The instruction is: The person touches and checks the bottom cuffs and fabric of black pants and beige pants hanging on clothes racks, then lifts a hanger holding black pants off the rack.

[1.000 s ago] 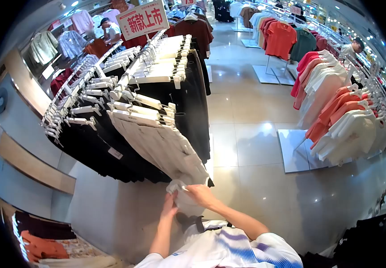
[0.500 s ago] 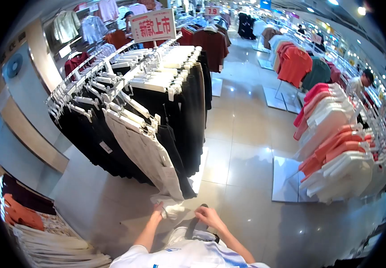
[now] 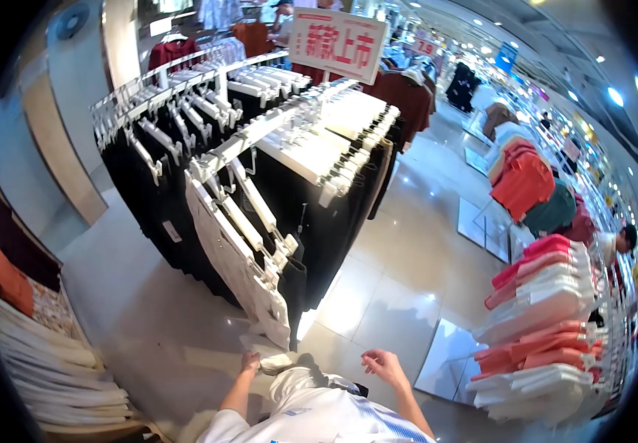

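Note:
Cream-white trousers (image 3: 219,240) hang from a clip hanger at the near end of a double rack (image 3: 208,164). My left hand (image 3: 250,361) is closed on the lower end of these trousers, pulling the leg out toward me. Dark trousers (image 3: 296,286) hang right beside them, and a long row of black trousers (image 3: 160,214) fills the left rail. My right hand (image 3: 381,365) is raised in front of my body to the right, loosely curled with nothing visible in it, apart from the clothes.
A red-lettered sign (image 3: 337,44) tops the rack. Pink, white and coral tops (image 3: 540,295) hang on a rack at right, above a white base (image 3: 444,362). Folded light garments (image 3: 67,369) lie at lower left. A person (image 3: 622,240) is at the far right.
My view has tilted and shifted, so the rack looks nearer. My right hand has moved away to the right from near my lap. My left hand still grips the trouser leg.

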Motion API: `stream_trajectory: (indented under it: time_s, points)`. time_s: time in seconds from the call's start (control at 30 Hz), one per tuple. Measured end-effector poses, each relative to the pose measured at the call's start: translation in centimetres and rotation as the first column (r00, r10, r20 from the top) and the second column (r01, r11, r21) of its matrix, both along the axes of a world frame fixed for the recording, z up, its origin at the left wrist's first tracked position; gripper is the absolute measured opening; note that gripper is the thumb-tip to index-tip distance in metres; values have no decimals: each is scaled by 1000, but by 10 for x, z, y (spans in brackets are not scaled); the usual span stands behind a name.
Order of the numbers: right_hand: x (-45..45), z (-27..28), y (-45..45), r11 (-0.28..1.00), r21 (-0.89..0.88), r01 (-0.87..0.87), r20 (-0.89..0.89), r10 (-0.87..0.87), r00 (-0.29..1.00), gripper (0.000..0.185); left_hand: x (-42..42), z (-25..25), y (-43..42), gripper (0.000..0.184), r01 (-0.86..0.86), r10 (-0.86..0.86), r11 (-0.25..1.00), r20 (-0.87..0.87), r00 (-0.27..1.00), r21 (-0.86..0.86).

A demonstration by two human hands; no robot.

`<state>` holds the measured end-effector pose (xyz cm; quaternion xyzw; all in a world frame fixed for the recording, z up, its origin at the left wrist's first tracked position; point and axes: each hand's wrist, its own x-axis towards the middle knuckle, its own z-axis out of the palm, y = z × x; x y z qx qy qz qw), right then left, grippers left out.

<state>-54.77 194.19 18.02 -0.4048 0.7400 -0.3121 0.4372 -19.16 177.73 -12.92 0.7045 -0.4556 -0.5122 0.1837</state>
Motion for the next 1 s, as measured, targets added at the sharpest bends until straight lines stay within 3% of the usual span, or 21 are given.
stream_trajectory:
  time_s: [0.03, 0.1, 0.13, 0.23, 0.5, 0.57, 0.6, 0.63, 0.7, 0.73, 0.8, 0.83, 0.9, 1.0]
  points:
    - [-12, 7, -17, 1000, 5, -27, -7, 27, 1000, 22, -10, 4, -5, 34, -27, 27, 1000, -7, 1000, 5]
    - [-27, 17, -47, 993, -4, -118, -105, 117, 988, 23, -15, -4, -5, 32, 76, -72, 995, 56, 996, -67]
    - [-32, 20, -61, 990, 7, -140, -99, 140, 985, 23, -20, -12, -8, 31, 137, -113, 983, 186, 976, -120]
    - [-42, 31, -95, 967, -23, -254, -115, 249, 962, 24, -26, -16, -15, 32, 214, -183, 973, 276, 944, -87]
    - [-60, 50, -164, 794, -108, -598, -125, 586, 801, 24, -35, -27, -3, 30, 129, -108, 991, 423, 899, -21]
    - [-76, 45, -182, 701, -159, -695, -149, 679, 719, 24, -43, -29, 8, 29, 50, 12, 991, 467, 884, -121]
    - [-85, 42, -192, 676, -178, -716, -133, 704, 698, 23, -58, 4, 17, 23, -88, 151, 983, 426, 892, -164]
    - [-94, 44, -202, 651, -188, -736, -132, 726, 675, 23, -65, 22, 27, 23, -119, 183, 978, 432, 883, -171]
    - [-115, 49, -220, 578, -198, -792, -250, 751, 611, 22, -86, 43, 43, 31, -38, 66, 996, 402, 913, -78]
    - [-125, 53, -228, 549, -201, -811, -245, 773, 585, 22, -99, 47, 55, 31, -73, 98, 994, 407, 908, -76]
    - [-145, 67, -242, 517, -225, -826, -261, 785, 562, 19, -129, 50, 81, 28, -118, 129, 989, 122, 984, -90]
    - [-155, 73, -245, 491, -229, -841, -262, 801, 539, 19, -146, 57, 91, 28, -148, 159, 985, 125, 979, -93]
    - [-176, 85, -255, 459, -242, -855, -290, 806, 515, 19, -205, 143, 95, 19, -234, 210, 968, -227, 951, -85]
    - [-205, 79, -263, 417, -233, -878, -289, 833, 472, 20, -273, 240, 67, 16, -218, 156, 947, -255, 954, -236]
